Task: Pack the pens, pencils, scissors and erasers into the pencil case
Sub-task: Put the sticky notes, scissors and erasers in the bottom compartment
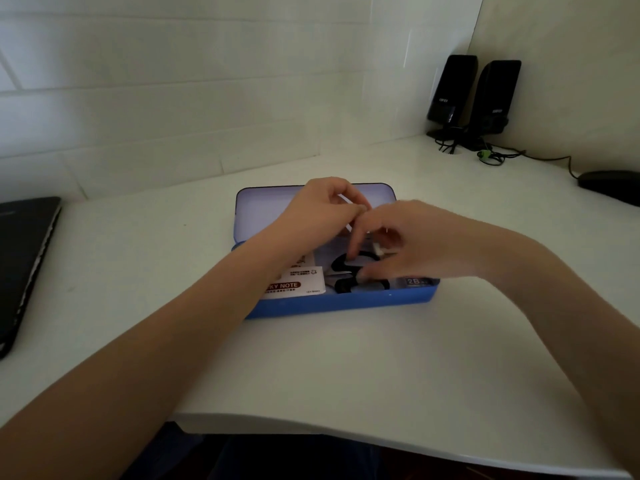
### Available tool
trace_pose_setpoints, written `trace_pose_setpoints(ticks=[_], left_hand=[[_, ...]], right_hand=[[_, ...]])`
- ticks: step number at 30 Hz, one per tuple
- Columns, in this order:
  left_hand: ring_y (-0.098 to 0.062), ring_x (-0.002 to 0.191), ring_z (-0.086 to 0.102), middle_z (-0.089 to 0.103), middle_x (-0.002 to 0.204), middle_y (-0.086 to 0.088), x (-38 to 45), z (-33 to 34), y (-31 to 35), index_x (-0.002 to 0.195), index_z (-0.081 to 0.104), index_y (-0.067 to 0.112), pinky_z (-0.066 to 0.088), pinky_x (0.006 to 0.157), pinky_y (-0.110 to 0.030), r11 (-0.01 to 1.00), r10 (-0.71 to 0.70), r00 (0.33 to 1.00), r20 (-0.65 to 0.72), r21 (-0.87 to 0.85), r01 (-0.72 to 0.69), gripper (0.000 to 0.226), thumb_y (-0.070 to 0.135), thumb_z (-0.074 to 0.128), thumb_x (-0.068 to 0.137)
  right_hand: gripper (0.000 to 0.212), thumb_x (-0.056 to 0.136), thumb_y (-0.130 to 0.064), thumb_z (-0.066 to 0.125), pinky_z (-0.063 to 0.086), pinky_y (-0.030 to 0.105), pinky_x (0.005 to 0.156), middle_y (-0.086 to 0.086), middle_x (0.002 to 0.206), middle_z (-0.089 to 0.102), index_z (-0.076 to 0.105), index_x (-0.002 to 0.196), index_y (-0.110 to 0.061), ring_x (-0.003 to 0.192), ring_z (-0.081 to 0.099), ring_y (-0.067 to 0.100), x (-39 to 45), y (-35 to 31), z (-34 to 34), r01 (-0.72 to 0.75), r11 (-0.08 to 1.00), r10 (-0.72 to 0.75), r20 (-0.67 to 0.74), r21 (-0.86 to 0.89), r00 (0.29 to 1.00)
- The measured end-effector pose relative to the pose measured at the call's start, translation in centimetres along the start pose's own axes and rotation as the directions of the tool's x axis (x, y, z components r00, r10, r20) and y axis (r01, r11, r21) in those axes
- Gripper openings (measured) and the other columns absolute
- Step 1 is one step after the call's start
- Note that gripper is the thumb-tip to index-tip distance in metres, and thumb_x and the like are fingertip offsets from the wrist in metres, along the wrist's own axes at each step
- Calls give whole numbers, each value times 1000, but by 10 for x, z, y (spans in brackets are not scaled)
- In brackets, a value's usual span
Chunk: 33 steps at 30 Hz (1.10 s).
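The blue pencil case [341,303] sits open near the middle of the white desk [346,368], lid [263,211] tipped up at the back toward the wall. Everything else I place relative to that case.

Both hands are over the case's interior. The left hand [320,206] hovers above the back half, in front of the lid, fingers curled & pinching a thin white stick-like item [346,199], pen or pencil, can't tell which. The right hand [412,244] comes in from the case's right side, fingers bent down into the tray; its fingertips [353,254] touch the black scissors handles [346,271], but whether it actually grips them or sth else I cannot tell, since the palm hides the rest.

Inside the case: the scissors lie approx. in the middle, loops toward the front wall. Left of them is a white sticky note pack [294,284] w/ a red label. At the case's right end, under the right wrist, a small packet marked 2B [417,281] peeks out.

Away from the case: a black laptop [24,265] lies far to its left at the desk edge. Behind & to the right, in the corner, stand two black speakers [474,95] w/ cables. Further right of the case is a dark mouse [611,185].
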State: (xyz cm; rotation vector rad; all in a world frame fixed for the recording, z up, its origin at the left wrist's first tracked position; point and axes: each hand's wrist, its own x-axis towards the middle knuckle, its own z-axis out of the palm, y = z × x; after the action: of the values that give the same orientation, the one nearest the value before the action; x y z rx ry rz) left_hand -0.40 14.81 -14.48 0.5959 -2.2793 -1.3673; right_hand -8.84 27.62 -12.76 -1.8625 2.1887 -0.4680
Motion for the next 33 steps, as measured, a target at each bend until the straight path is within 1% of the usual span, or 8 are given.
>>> trace_pose_setpoints(ticks=[7, 13, 17, 20, 22, 25, 30, 33], left_hand=[[4, 43, 51, 65, 62, 5, 2, -3, -3, 82, 66, 17, 46, 53, -9, 999, -15, 1000, -4, 46, 15, 9, 14, 59, 87], [6, 42, 52, 65, 64, 4, 2, -3, -3, 86, 66, 16, 44, 51, -5, 998, -18, 1000, 2, 59, 18, 8, 15, 59, 87], [2, 58, 56, 67, 65, 6, 1, -1, -5, 87, 68, 17, 48, 69, -16, 995, -11, 1000, 26, 103, 8, 8, 18, 60, 87], [-3, 70, 60, 70, 73, 4, -3, -6, -4, 91, 69, 17, 47, 81, -24, 986, 16, 993, 117, 162, -35, 10, 19, 62, 85], [-2, 76, 61, 72, 90, 2, -7, -19, 0, 99, 68, 24, 47, 76, -19, 975, 4, 959, 283, 213, -67, 18, 21, 68, 81], [7, 93, 59, 63, 109, 15, -10, -40, 3, 110, 61, 39, 48, 74, -5, 948, -75, 861, 504, 303, -95, 45, 16, 75, 74], [-3, 100, 56, 56, 111, 18, -10, -45, 2, 110, 53, 51, 53, 85, -20, 924, -126, 831, 542, 369, -101, 63, 9, 76, 71], [-8, 103, 51, 49, 113, 15, -9, -51, 0, 113, 44, 56, 52, 85, -27, 894, -233, 834, 501, 447, -19, 70, 13, 79, 69]], right_hand=[[14, 71, -36, 76, 35, 12, 43, -10, 52, 49, 66, 72, -25, 46, 45, 0, -3, 5, -2, -106, 991, 112, 80, -76, 990], [19, 67, -37, 79, 33, 12, 40, -21, 43, 53, 69, 65, -22, 43, 48, -3, -5, 9, -5, -171, 983, 175, 62, -66, 983], [20, 66, -41, 79, 44, 28, 56, -11, 57, 61, 72, 65, -22, 58, 56, 6, -5, 9, -6, -207, 976, 209, 29, -64, 978], [24, 71, -43, 74, 40, 23, 55, -7, 59, 60, 67, 57, -25, 56, 52, 9, -7, 8, -11, -199, 979, 201, 36, -32, 979], [28, 73, -48, 71, 37, 21, 54, -7, 55, 58, 64, 53, -28, 52, 49, 7, -7, 10, -13, -199, 980, 200, 40, -23, 979], [21, 73, -43, 72, 40, 24, 61, -9, 58, 58, 69, 63, -25, 60, 53, 8, -8, 14, -13, -190, 982, 189, 74, 17, 979], [12, 74, -35, 74, 45, 29, 71, -13, 56, 57, 74, 72, -23, 69, 57, 11, -8, 18, -13, -185, 982, 180, 108, 46, 978], [10, 75, -36, 72, 43, 25, 72, -19, 59, 61, 74, 71, -27, 69, 57, 6, -9, 21, -14, -194, 979, 187, 116, 58, 976]])
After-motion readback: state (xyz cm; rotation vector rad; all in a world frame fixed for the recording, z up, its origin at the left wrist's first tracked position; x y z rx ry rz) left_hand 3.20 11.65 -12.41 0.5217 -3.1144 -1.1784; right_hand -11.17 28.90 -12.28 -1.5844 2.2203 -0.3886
